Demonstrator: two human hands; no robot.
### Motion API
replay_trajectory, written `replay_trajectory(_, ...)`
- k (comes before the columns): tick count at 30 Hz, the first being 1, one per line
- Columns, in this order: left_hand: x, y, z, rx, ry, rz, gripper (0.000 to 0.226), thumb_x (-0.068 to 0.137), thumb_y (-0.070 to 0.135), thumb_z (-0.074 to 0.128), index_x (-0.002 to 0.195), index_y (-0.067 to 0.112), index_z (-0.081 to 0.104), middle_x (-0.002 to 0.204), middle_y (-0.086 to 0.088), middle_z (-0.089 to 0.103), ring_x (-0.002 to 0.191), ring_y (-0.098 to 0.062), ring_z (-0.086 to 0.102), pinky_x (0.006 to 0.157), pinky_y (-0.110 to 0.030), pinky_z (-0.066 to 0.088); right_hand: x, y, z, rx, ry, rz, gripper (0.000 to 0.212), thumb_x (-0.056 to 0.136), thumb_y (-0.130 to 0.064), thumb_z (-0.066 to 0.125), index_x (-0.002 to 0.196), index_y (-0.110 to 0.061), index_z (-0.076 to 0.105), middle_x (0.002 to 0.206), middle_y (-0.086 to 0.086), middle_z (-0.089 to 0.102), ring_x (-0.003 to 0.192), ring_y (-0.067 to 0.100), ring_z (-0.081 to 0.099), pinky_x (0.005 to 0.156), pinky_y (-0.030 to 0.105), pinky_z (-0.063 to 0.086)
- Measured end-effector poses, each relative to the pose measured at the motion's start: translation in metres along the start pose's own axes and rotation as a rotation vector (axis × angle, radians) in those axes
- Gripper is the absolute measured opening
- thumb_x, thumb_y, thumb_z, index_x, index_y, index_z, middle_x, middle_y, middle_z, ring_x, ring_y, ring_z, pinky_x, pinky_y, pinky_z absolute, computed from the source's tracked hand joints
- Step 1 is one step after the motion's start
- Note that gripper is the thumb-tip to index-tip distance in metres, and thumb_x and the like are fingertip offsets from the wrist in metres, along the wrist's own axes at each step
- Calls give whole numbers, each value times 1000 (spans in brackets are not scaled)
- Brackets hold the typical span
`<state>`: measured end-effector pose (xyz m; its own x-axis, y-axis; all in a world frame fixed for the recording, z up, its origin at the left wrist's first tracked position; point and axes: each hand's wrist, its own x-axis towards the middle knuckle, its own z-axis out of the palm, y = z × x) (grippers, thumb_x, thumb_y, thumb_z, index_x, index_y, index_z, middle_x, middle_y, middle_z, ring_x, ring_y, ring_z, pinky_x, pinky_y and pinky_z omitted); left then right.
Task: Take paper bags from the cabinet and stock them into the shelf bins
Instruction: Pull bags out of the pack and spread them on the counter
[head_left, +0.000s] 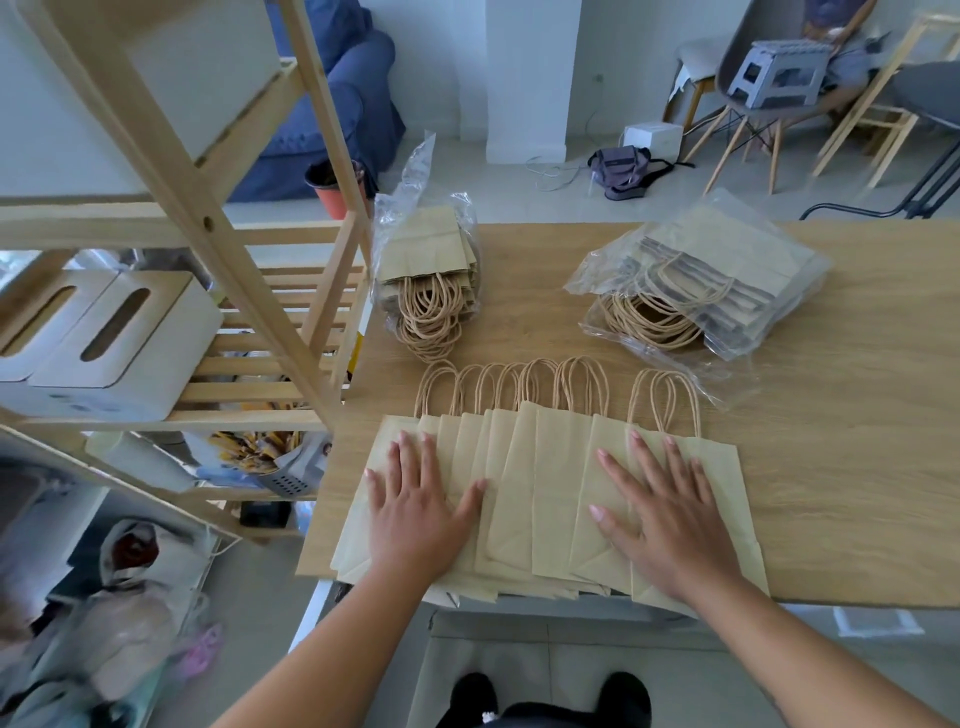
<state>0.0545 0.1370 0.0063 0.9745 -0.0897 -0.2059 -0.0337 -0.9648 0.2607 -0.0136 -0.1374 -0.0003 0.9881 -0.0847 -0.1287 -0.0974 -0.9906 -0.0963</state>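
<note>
Several flat kraft paper bags (540, 488) with twisted cord handles lie fanned out, overlapping, along the near edge of the wooden table (857, 467). My left hand (415, 509) rests flat, fingers spread, on the left end of the fan. My right hand (670, 514) lies flat on the right end. Neither hand grips anything. Two plastic-wrapped packs of the same bags sit farther back: a smaller pack (428, 275) at the table's far left corner and a bigger pack (711, 280) to the right.
A wooden slatted shelf unit (218, 249) stands to the left of the table, holding white bins (104, 343) with slot handles. Plastic bags and clutter lie on the floor below it. Chairs, a grey step stool (779, 73) and a dark pouch (623, 171) are beyond the table.
</note>
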Motion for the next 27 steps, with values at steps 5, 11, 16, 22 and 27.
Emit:
replay_trajectory(5,3,19,6,-9,26,0,86,90,76,9,156,26,-13,165,-5,-18,151,-22,-18,122,-48,-9,-1,1,0,0,-6,4,74,81,-83,-6,149,-54,-5,163,-7,-18,149,25,-23,122,49,-4)
replay_trajectory(11,8,21,7,14,46,-19,84,89,76,8,156,29,-12,166,-3,-15,152,-22,-14,123,-50,-5,-2,0,-2,-1,-11,4,75,79,-83,-11,148,-54,-10,162,-7,-22,148,25,-24,122,49,-4)
replay_trajectory(16,8,21,8,14,63,-24,84,89,76,8,156,29,-11,166,-3,-13,152,-21,-13,123,-50,-3,-2,0,-2,15,-9,3,74,80,-82,-9,148,-53,-9,162,-7,-21,148,25,-24,122,49,-3)
replay_trajectory(22,7,20,5,-14,55,-23,83,90,75,12,157,31,-7,166,0,-12,153,-20,-12,123,-48,-4,-2,0,-3,54,-8,-3,77,80,-83,-4,150,-52,-2,163,-8,-18,149,24,-23,122,49,-5)
replay_trajectory(27,13,3,-13,-206,95,-104,81,91,72,28,158,32,7,167,3,-4,153,-20,-10,124,-46,-1,-2,-2,-11,249,22,11,77,81,-83,3,150,-50,0,165,-6,-9,150,15,-15,122,44,-6)
